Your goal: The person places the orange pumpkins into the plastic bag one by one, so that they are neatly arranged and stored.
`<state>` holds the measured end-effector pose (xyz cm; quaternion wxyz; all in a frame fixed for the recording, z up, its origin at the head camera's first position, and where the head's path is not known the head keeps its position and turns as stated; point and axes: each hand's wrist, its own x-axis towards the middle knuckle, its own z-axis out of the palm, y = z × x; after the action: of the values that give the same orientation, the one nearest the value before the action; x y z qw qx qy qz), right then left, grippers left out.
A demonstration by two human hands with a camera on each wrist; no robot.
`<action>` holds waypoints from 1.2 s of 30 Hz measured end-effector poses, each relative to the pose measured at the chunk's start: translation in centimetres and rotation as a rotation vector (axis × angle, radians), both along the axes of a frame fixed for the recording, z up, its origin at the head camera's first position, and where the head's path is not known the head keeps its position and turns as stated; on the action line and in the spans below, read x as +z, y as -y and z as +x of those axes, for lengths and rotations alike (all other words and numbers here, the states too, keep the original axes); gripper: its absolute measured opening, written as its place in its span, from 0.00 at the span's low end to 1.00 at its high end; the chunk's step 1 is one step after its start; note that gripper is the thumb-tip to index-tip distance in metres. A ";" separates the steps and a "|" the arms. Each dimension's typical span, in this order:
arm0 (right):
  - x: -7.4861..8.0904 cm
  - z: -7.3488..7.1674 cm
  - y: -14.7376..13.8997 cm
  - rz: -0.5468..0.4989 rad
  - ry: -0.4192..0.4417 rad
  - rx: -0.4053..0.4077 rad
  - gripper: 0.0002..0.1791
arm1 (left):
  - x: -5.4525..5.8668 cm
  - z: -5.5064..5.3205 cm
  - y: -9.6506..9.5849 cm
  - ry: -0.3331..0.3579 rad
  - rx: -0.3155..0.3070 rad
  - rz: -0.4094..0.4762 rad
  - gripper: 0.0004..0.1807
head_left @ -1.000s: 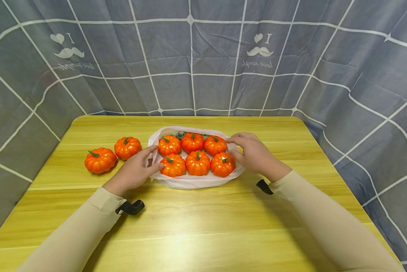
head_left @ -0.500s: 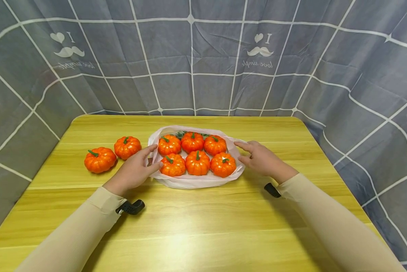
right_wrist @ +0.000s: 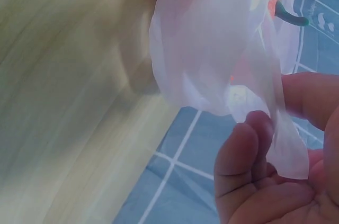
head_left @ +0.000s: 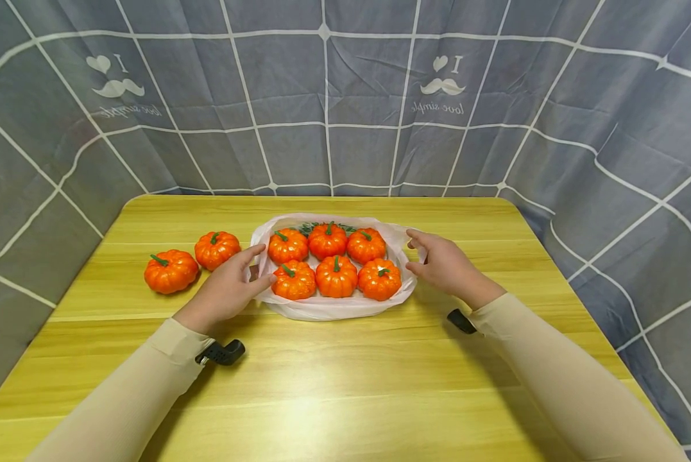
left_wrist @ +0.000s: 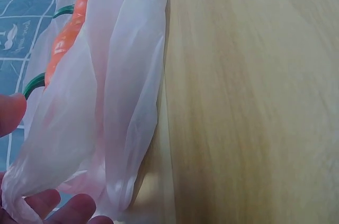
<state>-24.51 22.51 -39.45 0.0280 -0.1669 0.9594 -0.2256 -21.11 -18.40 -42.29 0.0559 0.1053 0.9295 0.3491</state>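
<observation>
A thin white plastic bag (head_left: 322, 310) lies spread open at mid-table with several small orange pumpkins in it, set in two rows. My left hand (head_left: 228, 285) is at the bag's left end, thumb beside the front-left pumpkin (head_left: 294, 280). In the left wrist view, the bag's edge (left_wrist: 24, 181) runs between the thumb and the curled fingers (left_wrist: 79, 206). At the opposite end my right hand (head_left: 444, 264) pinches a flap of the bag (right_wrist: 288, 150) between thumb and curled fingers, as the right wrist view shows. The front-right pumpkin (head_left: 379, 280) is just inside that end.
Two more pumpkins, one in front (head_left: 170, 272) and one behind it (head_left: 217, 250), sit on the wooden table (head_left: 345, 385) left of the bag. Dark green leafy bits (head_left: 308, 227) show along the bag's back edge. A grey checked curtain (head_left: 357, 96) surrounds the table's back and sides.
My right hand has left the back-right pumpkin, moved rightward, and its fingers have curled in on the bag's right edge. The left hand and the pumpkins have stayed put.
</observation>
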 end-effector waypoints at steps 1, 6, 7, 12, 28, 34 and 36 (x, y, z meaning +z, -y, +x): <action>0.0 0.0 0.0 -0.005 -0.001 -0.001 0.40 | 0.1 0.0 0.0 0.002 0.002 0.004 0.43; 0.0 0.1 -0.1 -0.032 -0.012 0.000 0.40 | 0.6 0.3 0.2 0.009 0.011 0.021 0.42; -0.1 0.0 -0.2 -0.038 -0.011 -0.003 0.40 | 0.7 0.3 0.2 0.009 0.010 0.021 0.42; -0.1 0.0 -0.4 -0.054 -0.008 -0.006 0.40 | 0.9 0.5 0.3 -0.014 0.007 0.004 0.41; 0.0 0.2 -0.7 -0.168 0.058 -0.028 0.39 | 2.3 2.1 2.2 -0.134 0.047 0.054 0.40; 0.4 0.3 -1.0 -0.240 0.101 -0.027 0.39 | 2.9 2.3 4.0 -0.211 0.102 0.011 0.41; 0.4 0.3 -1.1 -0.263 0.114 -0.030 0.39 | 3.0 2.2 4.8 -0.216 0.132 -0.009 0.42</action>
<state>-24.18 23.59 -39.08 0.0570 -0.1417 0.9208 -0.3588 -18.87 -23.23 -39.33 -0.0673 0.0805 0.9365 0.3345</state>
